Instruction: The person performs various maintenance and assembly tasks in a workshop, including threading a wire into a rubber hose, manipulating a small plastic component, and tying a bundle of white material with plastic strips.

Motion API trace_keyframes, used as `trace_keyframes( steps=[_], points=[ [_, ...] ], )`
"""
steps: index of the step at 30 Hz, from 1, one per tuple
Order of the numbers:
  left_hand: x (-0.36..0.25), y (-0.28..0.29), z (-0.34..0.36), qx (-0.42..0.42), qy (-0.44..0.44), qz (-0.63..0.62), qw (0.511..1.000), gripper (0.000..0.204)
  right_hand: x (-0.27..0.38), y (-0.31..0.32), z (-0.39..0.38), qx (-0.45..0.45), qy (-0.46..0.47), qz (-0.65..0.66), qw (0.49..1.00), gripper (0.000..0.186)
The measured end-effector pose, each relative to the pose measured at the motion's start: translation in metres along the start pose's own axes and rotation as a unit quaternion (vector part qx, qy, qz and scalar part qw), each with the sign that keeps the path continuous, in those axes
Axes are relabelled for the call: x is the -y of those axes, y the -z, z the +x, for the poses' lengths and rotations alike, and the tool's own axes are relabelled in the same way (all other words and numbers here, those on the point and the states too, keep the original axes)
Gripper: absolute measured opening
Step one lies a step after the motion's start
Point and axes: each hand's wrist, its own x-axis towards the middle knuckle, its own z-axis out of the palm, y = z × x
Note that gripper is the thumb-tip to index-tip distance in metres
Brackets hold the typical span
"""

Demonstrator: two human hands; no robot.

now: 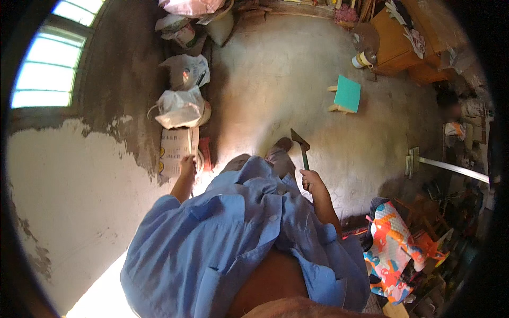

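Observation:
My right hand (pixel 313 181) is closed round the green handle of a hatchet-like tool (pixel 300 140). Its dark, wedge-shaped head points away from me, above the floor just past my shoe (pixel 283 144). On the other side, my left hand (pixel 187 166) is closed on a thin, pale stick (pixel 190 142) that juts up from the fist. Behind that stick is a printed cardboard box (pixel 172 146) beside the wall. The lower end of the stick is hard to make out.
Bagged buckets (pixel 183 108) line the left wall below a barred window (pixel 47 69). A small stool with a turquoise top (pixel 347 94) stands ahead on the concrete floor (pixel 265 69). Wooden cabinet (pixel 395 45) at far right; colourful patterned cloth (pixel 392 244) and clutter at near right.

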Motion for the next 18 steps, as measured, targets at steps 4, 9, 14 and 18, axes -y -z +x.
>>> trace_keyframes(
  steps=[4, 9, 14, 18],
  points=[
    [-0.015, -0.044, -0.016, -0.014, 0.085, 0.018, 0.996, 0.016, 0.122, 0.006, -0.014, 0.020, 0.052, -0.042, 0.998, 0.023],
    [-0.056, -0.145, -0.009, -0.009, 0.127, -0.010, 0.992, 0.012, 0.288, 0.002, 0.008, -0.106, 0.161, -0.259, 0.946, 0.023],
    [-0.087, -0.244, 0.045, 0.010, 0.136, 0.005, 0.991, 0.015, 0.453, -0.019, 0.036, -0.136, 0.244, -0.358, 0.891, 0.034],
    [-0.146, -0.329, 0.103, -0.022, 0.167, -0.016, 0.986, 0.012, 0.558, -0.035, 0.054, -0.125, 0.253, -0.375, 0.883, 0.035]
  ],
)
